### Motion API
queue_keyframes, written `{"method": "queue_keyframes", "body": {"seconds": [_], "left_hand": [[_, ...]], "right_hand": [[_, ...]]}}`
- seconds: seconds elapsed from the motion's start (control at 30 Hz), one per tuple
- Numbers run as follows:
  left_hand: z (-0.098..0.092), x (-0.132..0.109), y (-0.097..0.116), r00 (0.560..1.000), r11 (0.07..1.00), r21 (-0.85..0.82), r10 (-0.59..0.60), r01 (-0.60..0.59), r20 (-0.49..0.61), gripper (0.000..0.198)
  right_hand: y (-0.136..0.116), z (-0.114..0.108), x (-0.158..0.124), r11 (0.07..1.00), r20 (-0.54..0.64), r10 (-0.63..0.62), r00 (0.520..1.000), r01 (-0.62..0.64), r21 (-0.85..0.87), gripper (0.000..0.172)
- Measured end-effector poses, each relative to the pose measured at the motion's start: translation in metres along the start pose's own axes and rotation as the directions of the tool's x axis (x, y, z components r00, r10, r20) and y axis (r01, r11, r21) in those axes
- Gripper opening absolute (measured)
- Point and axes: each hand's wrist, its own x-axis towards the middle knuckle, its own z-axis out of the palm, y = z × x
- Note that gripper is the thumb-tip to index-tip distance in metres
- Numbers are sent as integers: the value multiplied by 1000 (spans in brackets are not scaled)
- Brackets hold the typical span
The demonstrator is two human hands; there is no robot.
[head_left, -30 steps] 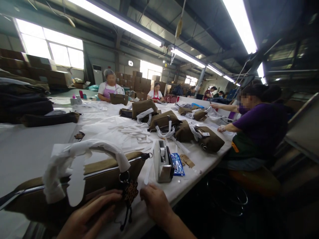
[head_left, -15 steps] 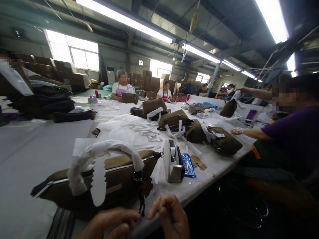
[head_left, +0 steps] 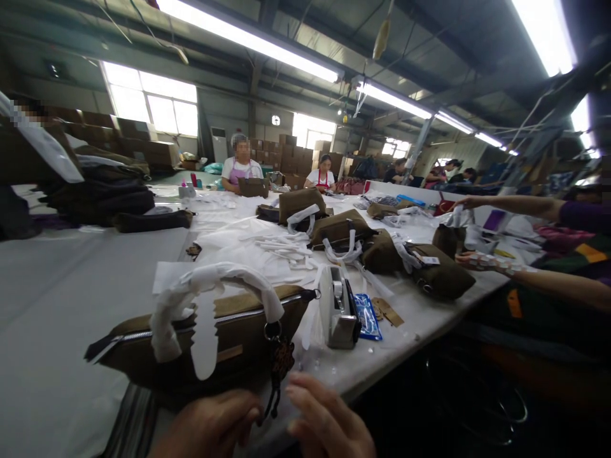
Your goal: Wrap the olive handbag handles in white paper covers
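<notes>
Closest to me stands an olive-brown handbag point(head_left: 258, 324) with a silver zipper along its top. White wrapping covers its handle point(head_left: 224, 270), and a white strip with a notched edge point(head_left: 205, 337) hangs from it. A dark charm point(head_left: 281, 359) with black cords dangles from a ring at the bag's right side. My left hand point(head_left: 210, 420) is low in front of the bag, fingers curled and pressed together beside the cord ends; anything in them is hidden. To the right of the cords, my right hand point(head_left: 329, 416) is open, slightly blurred, its fingers stretched toward the charm.
A tape dispenser point(head_left: 340, 312) stands right of the bag, with a blue packet point(head_left: 367, 316) and brown tags point(head_left: 389, 312) beside it. Several wrapped-handle bags point(head_left: 341, 229) lie farther back. At right, a co-worker's arms point(head_left: 520, 207) handle a bag. Dark bags point(head_left: 100, 197) are piled left.
My left fingers have curled in, while my right fingers have straightened and spread. The view has shifted slightly left. At right, the co-worker's bag has come down to the tabletop.
</notes>
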Motion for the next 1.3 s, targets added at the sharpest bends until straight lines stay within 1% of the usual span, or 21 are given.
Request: {"method": "queue_keyframes", "body": {"seconds": [0.03,0.1,0.2,0.27,0.3,0.37,0.4,0.47,0.53,0.57,0.63,0.7,0.8,0.9,0.97,1.0,1.1,1.13,1.2,1.23,1.3], "left_hand": [[1,4,4,999,999,32,33,-32,-10,33],[1,10,11,996,995,43,92,-91,-16,36],[-3,15,18,990,991,10,135,-135,-50,32],[-4,17,17,976,991,30,133,-130,-173,18],[-5,17,14,957,992,59,121,-109,-262,15],[-4,17,8,893,990,129,108,-57,-437,23],[-3,18,5,862,988,149,107,-37,-495,26],[-1,20,1,826,988,153,114,-34,-553,28],[0,24,3,811,988,146,120,-43,-573,29],[0,26,5,804,988,147,124,-46,-581,29],[-1,31,11,791,987,156,131,-46,-598,28],[-2,34,16,786,987,157,130,-43,-604,26],[1,36,18,799,988,152,119,-34,-590,23],[6,35,15,805,988,152,107,-22,-584,23],[10,34,12,811,989,146,85,0,-578,25],[11,34,11,818,991,132,64,14,-572,25],[13,36,11,829,998,22,-38,61,-559,33],[13,37,12,826,997,-32,-77,72,-558,37],[12,40,14,816,988,-135,-142,80,-560,39],[11,41,15,813,982,-172,-161,76,-560,37],[10,42,16,811,978,-201,-165,59,-562,32]], "right_hand": [[1,3,1,998,94,-65,993,64,23,60],[5,9,4,994,192,-83,978,67,86,51],[11,10,9,989,181,71,981,-93,114,20],[14,9,13,968,120,223,967,-234,92,11],[15,8,15,946,77,302,950,-309,99,10],[17,9,19,888,34,430,902,-430,162,13],[17,10,20,856,53,473,879,-473,207,15],[16,16,21,795,147,510,847,-530,296,19],[14,25,20,718,230,530,816,-577,390,22],[12,29,19,676,244,540,805,-588,443,24],[9,38,17,617,228,551,803,-575,536,25],[6,45,14,605,182,560,808,-550,576,26],[6,52,10,568,148,596,789,-545,617,27],[9,57,5,409,211,657,723,-578,707,30],[10,58,3,329,259,666,699,-587,740,30],[11,59,2,323,269,656,705,-585,743,30],[9,59,4,397,253,617,745,-573,717,29],[8,58,5,411,250,616,747,-576,707,29],[7,56,7,376,262,648,715,-599,707,31],[7,54,8,327,277,675,684,-613,719,32],[9,50,10,174,328,724,606,-622,764,33]]}}
